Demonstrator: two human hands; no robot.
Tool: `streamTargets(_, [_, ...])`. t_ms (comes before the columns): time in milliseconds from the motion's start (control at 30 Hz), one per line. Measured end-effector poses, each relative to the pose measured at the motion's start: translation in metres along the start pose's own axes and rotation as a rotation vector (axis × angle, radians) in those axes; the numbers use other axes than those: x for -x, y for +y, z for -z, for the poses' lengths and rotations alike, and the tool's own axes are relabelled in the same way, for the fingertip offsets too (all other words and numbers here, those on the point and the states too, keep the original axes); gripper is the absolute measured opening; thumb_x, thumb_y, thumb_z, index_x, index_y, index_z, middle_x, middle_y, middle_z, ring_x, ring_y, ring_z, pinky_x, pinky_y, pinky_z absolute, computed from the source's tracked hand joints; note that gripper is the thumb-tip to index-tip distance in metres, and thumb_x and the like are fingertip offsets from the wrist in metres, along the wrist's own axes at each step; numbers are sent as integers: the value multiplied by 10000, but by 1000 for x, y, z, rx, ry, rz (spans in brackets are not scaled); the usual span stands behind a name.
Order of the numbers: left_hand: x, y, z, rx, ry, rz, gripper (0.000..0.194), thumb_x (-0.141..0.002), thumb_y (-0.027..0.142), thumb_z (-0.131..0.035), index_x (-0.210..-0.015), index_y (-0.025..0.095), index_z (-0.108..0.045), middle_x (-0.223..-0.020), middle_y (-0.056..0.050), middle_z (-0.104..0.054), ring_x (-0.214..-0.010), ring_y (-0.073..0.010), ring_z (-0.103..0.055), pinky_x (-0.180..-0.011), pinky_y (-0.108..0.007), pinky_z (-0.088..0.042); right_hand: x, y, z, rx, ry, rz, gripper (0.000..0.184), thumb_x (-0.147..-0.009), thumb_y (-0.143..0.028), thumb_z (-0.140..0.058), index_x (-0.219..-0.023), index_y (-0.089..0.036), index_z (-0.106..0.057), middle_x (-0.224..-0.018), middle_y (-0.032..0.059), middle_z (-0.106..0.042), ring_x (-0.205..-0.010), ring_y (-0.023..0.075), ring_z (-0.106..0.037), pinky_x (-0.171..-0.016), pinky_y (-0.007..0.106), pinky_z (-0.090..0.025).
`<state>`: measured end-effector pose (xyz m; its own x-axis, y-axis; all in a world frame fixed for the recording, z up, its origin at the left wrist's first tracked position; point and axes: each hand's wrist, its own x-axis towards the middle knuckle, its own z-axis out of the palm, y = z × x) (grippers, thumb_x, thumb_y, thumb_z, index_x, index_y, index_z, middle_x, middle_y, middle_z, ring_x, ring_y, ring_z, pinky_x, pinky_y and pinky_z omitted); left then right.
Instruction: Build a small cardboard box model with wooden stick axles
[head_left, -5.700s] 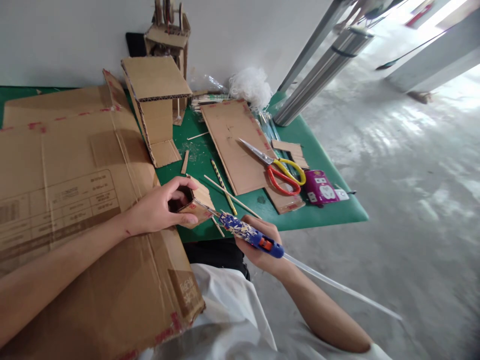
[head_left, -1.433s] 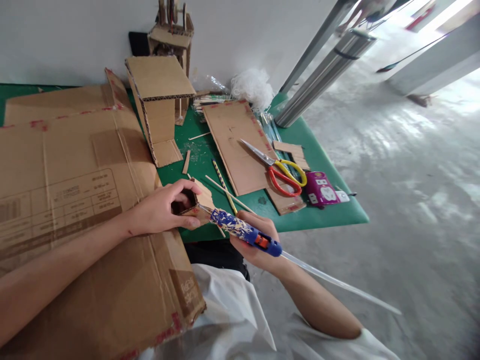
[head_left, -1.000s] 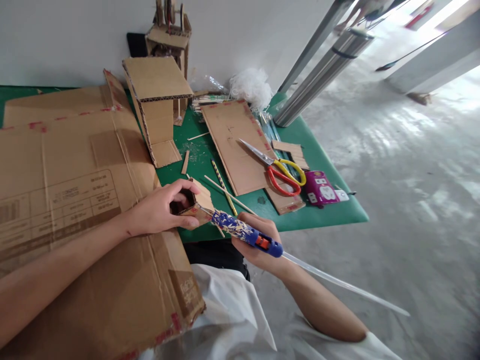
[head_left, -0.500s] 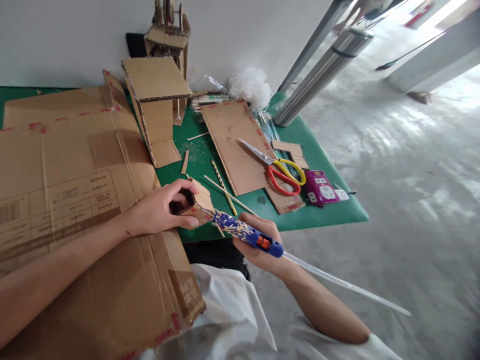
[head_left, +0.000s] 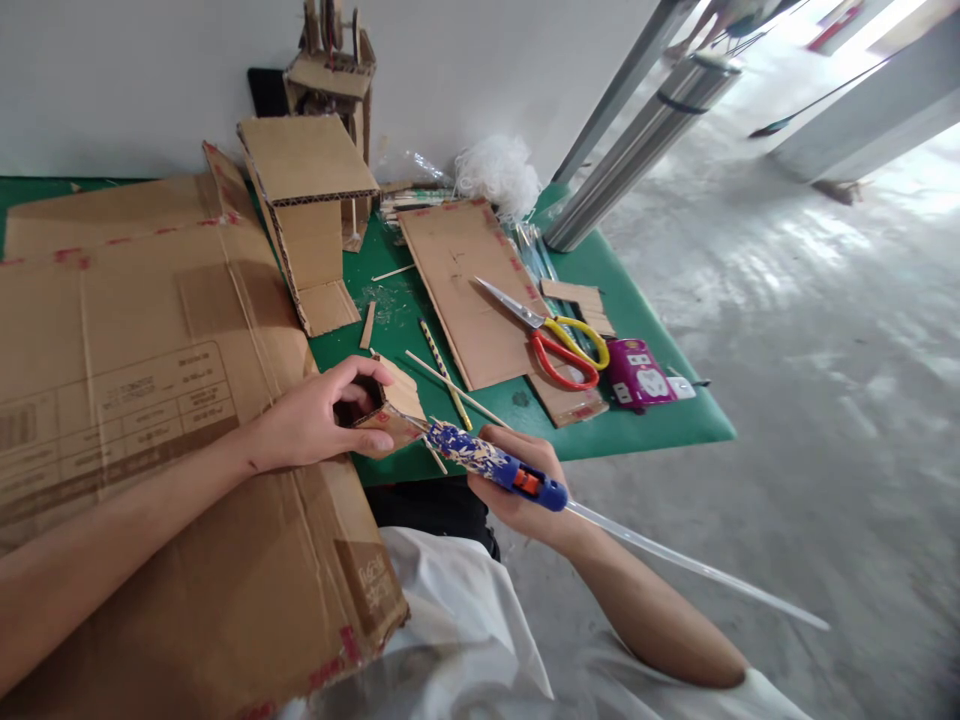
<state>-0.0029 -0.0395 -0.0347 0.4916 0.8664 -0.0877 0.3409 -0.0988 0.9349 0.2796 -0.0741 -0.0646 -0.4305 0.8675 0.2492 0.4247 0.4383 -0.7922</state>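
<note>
My left hand [head_left: 334, 412] is closed round a small folded cardboard piece [head_left: 401, 392], with the thumb below and some fingers inside its opening. A blue hot glue gun [head_left: 480, 452], its front part crusted with pale flakes, is gripped in my right hand [head_left: 521, 485]; most of those fingers are hidden behind it. The gun's metal nozzle is at the lower right edge of the cardboard piece; whether it touches cannot be made out. A long clear glue stick [head_left: 697, 568] sticks out of the gun's rear. A thin wooden stick [head_left: 436, 458] shows just below the piece.
A large printed cardboard sheet [head_left: 150, 300] covers the left of the green table [head_left: 660, 380]. Scissors [head_left: 544, 325] lie on a flat cardboard panel [head_left: 465, 290]. Nearby are a pencil [head_left: 445, 375], a purple packet [head_left: 637, 375], an open cardboard box [head_left: 311, 160] and a steel post [head_left: 641, 155].
The glue gun's nozzle has shifted very slightly along the cardboard piece's edge. Both hands keep their hold, and the whole view has moved a little.
</note>
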Motion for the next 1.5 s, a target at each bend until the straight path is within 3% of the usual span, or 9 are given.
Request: streamTargets(1500, [-1,-5,0,24,9,-6,590,-760,441,-828,-1199,227,-497,-1020,-24,-661,-865,-168,-663,-721,-252,-510,12,8,3,23,3,-83,285,-754,-111,-598,-636,-225,-365,-588,-57,-388,-512,89,-377,-492,250,-306])
